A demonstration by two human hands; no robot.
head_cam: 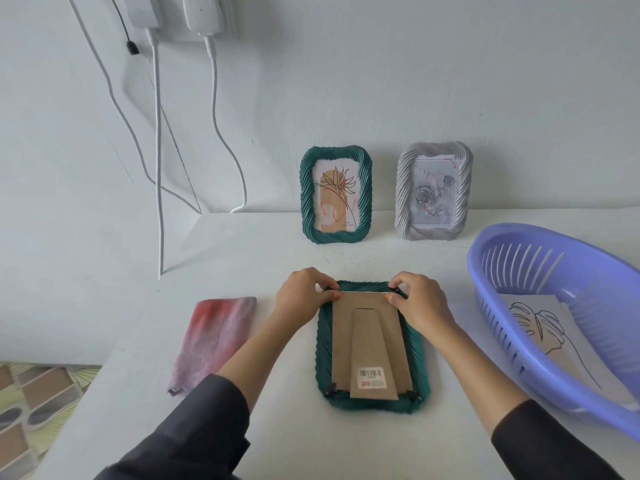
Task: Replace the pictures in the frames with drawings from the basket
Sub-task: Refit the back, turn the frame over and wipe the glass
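Note:
A green frame (323,344) lies face down on the white table (270,258), its brown cardboard back (367,341) with a barcode label facing up. My left hand (303,294) pinches the top left corner of the backing and my right hand (420,301) pinches the top right corner. A second green frame (306,199) stands at the wall with a flower drawing in it. Beside it stands a grey frame (403,195) with a rose picture. The purple basket (540,355) at the right holds a leaf line drawing (543,327).
A pink and purple cloth (211,337) lies left of the flat frame. White cables (157,168) hang from wall plugs down to the table's back left. The table's left edge drops to a patterned floor (31,403).

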